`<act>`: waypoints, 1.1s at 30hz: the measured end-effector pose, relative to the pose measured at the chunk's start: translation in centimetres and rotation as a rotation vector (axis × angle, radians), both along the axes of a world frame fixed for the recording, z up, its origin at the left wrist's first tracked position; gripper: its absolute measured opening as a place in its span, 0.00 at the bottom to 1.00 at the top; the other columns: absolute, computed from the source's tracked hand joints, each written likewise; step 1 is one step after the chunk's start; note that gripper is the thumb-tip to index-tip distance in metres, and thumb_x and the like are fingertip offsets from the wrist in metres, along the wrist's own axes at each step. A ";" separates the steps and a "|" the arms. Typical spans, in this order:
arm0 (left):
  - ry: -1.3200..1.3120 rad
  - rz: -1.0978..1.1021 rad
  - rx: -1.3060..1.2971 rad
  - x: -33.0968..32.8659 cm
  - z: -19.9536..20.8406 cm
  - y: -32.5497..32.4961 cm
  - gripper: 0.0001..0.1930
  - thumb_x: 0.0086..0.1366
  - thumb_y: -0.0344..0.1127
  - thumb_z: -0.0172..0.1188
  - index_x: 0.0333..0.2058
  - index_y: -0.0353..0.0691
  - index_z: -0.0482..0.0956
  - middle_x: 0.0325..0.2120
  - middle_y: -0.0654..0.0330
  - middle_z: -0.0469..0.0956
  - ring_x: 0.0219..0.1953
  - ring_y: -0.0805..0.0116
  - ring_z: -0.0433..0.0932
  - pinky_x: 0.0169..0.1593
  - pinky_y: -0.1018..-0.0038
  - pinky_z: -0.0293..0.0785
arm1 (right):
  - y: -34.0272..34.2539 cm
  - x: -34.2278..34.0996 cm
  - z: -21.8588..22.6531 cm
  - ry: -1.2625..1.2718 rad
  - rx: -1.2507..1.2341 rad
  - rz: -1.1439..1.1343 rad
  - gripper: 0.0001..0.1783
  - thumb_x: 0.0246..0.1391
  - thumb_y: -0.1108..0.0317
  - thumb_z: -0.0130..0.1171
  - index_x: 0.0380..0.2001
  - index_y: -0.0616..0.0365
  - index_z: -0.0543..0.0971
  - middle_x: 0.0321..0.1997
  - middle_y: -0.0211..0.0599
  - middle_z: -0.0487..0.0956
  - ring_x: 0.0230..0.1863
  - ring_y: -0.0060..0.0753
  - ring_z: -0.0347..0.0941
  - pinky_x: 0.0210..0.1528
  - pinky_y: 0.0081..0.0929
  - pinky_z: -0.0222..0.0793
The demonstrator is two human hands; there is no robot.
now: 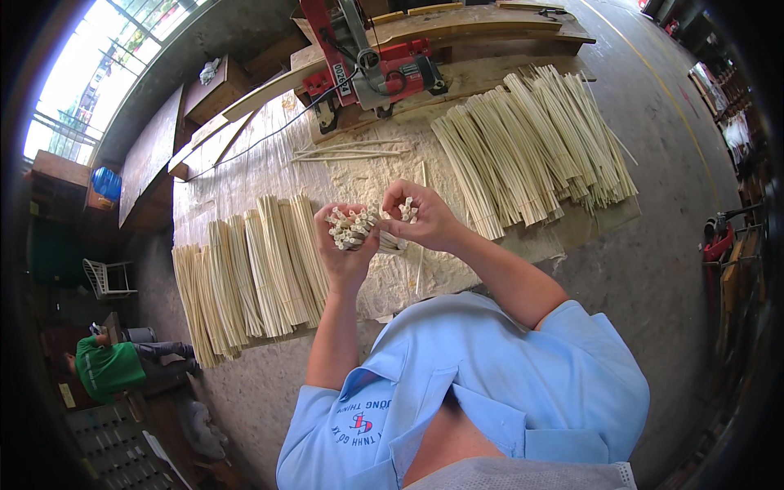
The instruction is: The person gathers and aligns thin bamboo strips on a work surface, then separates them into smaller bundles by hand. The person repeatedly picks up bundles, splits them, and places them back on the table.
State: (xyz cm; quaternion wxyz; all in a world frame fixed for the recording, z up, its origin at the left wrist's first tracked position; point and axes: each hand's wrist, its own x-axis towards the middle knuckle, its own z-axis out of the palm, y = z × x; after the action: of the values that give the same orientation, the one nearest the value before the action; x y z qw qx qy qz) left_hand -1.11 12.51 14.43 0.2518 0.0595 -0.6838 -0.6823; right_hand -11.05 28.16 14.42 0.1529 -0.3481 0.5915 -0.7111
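A bundle of thin pale wooden sticks [347, 231] is gripped in my left hand [335, 249], its cut ends turned up toward me. Close beside it, my right hand [433, 222] pinches a few sticks [407, 209] of the same kind. The hands nearly meet over the sawdust-covered worktable [371, 290]. Left of my left hand lie several bundles of sticks [253, 273] in a row. A larger spread of bundled sticks [531, 155] fills the table's right side. Some loose sticks [347, 153] lie farther back.
A red cutting machine [359, 69] stands at the table's far edge, with a cable [278, 131] trailing left. Long boards [474, 26] lie behind it. At the lower left, a person in a green shirt [110, 366] is at another bench. Grey floor [653, 163] runs along the right.
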 end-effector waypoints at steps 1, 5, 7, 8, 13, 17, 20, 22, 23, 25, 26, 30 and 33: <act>0.006 -0.008 -0.001 0.0 0.0 0.0 0.31 0.54 0.16 0.68 0.54 0.40 0.65 0.45 0.56 0.78 0.46 0.69 0.79 0.50 0.73 0.79 | -0.1 0.0 -0.1 0.031 0.007 -0.007 0.14 0.50 0.70 0.73 0.36 0.55 0.77 0.33 0.24 0.76 0.36 0.17 0.69 0.42 0.21 0.67; 0.055 -0.046 0.007 -0.1 -0.2 -0.1 0.31 0.57 0.17 0.68 0.57 0.40 0.65 0.49 0.57 0.76 0.47 0.70 0.77 0.47 0.75 0.78 | -0.6 0.7 -0.3 0.042 -0.013 -0.116 0.15 0.48 0.67 0.77 0.37 0.57 0.82 0.32 0.26 0.78 0.33 0.18 0.70 0.38 0.23 0.68; 0.045 -0.054 0.002 -0.1 -0.3 -0.4 0.31 0.57 0.17 0.68 0.57 0.40 0.65 0.49 0.57 0.76 0.48 0.70 0.77 0.48 0.75 0.79 | -0.7 1.0 -0.1 0.053 -0.010 -0.175 0.15 0.48 0.66 0.78 0.37 0.58 0.83 0.31 0.28 0.79 0.32 0.19 0.70 0.36 0.23 0.69; 0.042 -0.053 -0.005 -0.2 -0.1 -0.3 0.31 0.57 0.17 0.68 0.57 0.40 0.65 0.49 0.57 0.76 0.48 0.70 0.77 0.48 0.75 0.79 | -0.7 1.2 0.0 0.072 -0.004 -0.209 0.14 0.48 0.67 0.77 0.37 0.59 0.84 0.30 0.29 0.79 0.31 0.19 0.70 0.36 0.23 0.69; 0.005 -0.049 -0.024 -0.3 0.5 0.1 0.31 0.57 0.16 0.67 0.57 0.39 0.65 0.48 0.56 0.76 0.49 0.69 0.77 0.48 0.74 0.79 | -0.7 1.5 0.0 0.167 0.006 -0.306 0.09 0.50 0.73 0.71 0.36 0.60 0.83 0.28 0.30 0.77 0.30 0.20 0.70 0.35 0.23 0.69; 0.016 -0.047 -0.001 -0.3 0.2 -0.2 0.31 0.57 0.15 0.66 0.57 0.40 0.65 0.48 0.57 0.76 0.48 0.69 0.78 0.48 0.75 0.79 | -0.6 0.9 0.0 0.095 0.012 -0.182 0.08 0.49 0.78 0.68 0.34 0.58 0.81 0.30 0.26 0.75 0.31 0.19 0.70 0.37 0.22 0.68; 0.018 -0.040 0.014 -0.3 0.1 -0.3 0.30 0.57 0.15 0.66 0.56 0.40 0.65 0.47 0.57 0.76 0.48 0.70 0.78 0.47 0.75 0.78 | -0.6 0.0 -0.3 0.092 -0.045 -0.091 0.08 0.50 0.78 0.66 0.34 0.58 0.80 0.31 0.26 0.76 0.32 0.19 0.70 0.38 0.22 0.69; 0.022 -0.028 -0.021 -0.4 0.1 -0.3 0.30 0.57 0.15 0.66 0.56 0.40 0.65 0.46 0.58 0.76 0.47 0.70 0.77 0.46 0.76 0.78 | -0.5 -0.2 -0.3 0.113 -0.038 -0.056 0.08 0.50 0.79 0.66 0.34 0.58 0.79 0.33 0.28 0.76 0.33 0.19 0.71 0.38 0.22 0.69; 0.007 -0.011 -0.024 -0.4 0.2 -0.2 0.30 0.56 0.16 0.67 0.55 0.40 0.66 0.45 0.58 0.77 0.47 0.70 0.78 0.48 0.75 0.78 | -0.6 -0.2 -0.3 0.137 -0.033 -0.070 0.09 0.49 0.80 0.65 0.34 0.57 0.79 0.34 0.28 0.76 0.34 0.20 0.71 0.39 0.22 0.69; -0.023 0.022 -0.031 -0.4 0.4 0.0 0.30 0.55 0.18 0.70 0.54 0.41 0.66 0.44 0.58 0.78 0.46 0.70 0.79 0.50 0.73 0.79 | -0.6 -0.1 -0.2 0.185 -0.021 -0.099 0.10 0.48 0.81 0.64 0.34 0.57 0.77 0.35 0.29 0.77 0.35 0.21 0.72 0.41 0.23 0.70; -0.040 0.028 -0.018 -0.4 0.4 0.0 0.30 0.55 0.18 0.70 0.54 0.41 0.66 0.44 0.59 0.78 0.46 0.71 0.79 0.50 0.74 0.79 | -0.7 -0.1 -0.3 0.211 -0.045 -0.118 0.11 0.48 0.82 0.63 0.33 0.57 0.76 0.36 0.30 0.77 0.36 0.22 0.72 0.42 0.24 0.70; -0.012 0.036 0.013 -0.4 -0.1 -0.5 0.30 0.56 0.16 0.67 0.55 0.41 0.66 0.46 0.60 0.75 0.45 0.73 0.77 0.46 0.76 0.78 | -0.7 -0.1 -0.5 0.268 -0.082 -0.163 0.13 0.46 0.84 0.61 0.34 0.55 0.74 0.36 0.30 0.76 0.40 0.25 0.73 0.46 0.26 0.71; 0.023 0.042 0.004 -0.4 -0.3 -0.4 0.30 0.57 0.15 0.66 0.56 0.41 0.66 0.46 0.60 0.74 0.45 0.73 0.77 0.45 0.77 0.78 | -0.6 0.0 -0.5 0.236 -0.075 -0.158 0.14 0.46 0.84 0.61 0.35 0.55 0.73 0.36 0.29 0.75 0.40 0.24 0.72 0.47 0.27 0.70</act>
State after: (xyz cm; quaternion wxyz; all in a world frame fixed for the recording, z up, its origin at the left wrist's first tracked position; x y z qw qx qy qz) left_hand -1.54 12.12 14.10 0.2739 0.0664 -0.6782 -0.6787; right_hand -11.04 27.58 13.88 0.0129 -0.3869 0.6041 -0.6966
